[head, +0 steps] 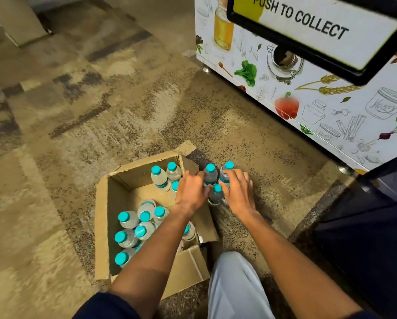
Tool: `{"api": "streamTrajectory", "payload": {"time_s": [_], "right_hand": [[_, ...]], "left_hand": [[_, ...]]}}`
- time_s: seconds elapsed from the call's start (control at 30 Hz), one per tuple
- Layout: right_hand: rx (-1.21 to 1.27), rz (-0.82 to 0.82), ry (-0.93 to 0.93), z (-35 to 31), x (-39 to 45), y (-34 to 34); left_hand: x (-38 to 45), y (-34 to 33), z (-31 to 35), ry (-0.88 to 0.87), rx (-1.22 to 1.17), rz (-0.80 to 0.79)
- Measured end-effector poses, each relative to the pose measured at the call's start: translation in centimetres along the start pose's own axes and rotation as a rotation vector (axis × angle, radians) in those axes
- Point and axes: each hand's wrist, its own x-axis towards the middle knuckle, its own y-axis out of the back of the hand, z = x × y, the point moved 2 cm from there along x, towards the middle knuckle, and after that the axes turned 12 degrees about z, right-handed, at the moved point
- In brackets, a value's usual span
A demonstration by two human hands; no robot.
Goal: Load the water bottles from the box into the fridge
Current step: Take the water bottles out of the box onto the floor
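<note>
Head view: just right of the cardboard box (105, 226), three upright water bottles (210, 174) on the carpet are grasped together by the left hand (190, 192) and right hand (237, 192).

Open box (133, 196) sits on the carpet floor (101, 111), left of centre. Bottles inside: a few upright at the far right corner (160, 178), a bigger bunch at the near left (133, 229). Three bottles (210, 174) stand on the floor just right of the box, bunched together. Left hand (190, 192) and right hand (237, 192) flank that trio, touching it. Cabinet (308, 100) behind, far right. Person's knee (234, 284) near, right of the box.
</note>
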Motion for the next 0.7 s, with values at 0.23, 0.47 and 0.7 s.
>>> {"api": "streamTrajectory", "payload": {"time_s": [0.23,0.47,0.7], "right_hand": [[0.112,-0.099,0.187,-6.8,-2.4,-1.4],[-0.035,-0.313,0.341,-10.6,-5.7,-4.3],[-0.206,-0.378,0.390,-11.6,-6.6,-5.8]], "left_hand": [[-3.1,3.4,-6.8,0.083,0.064,0.002],[-6.1,4.1,-10.6,0.156,0.250,-0.247],[-6.7,3.7,-11.1,0.103,0.304,-0.253]]}}
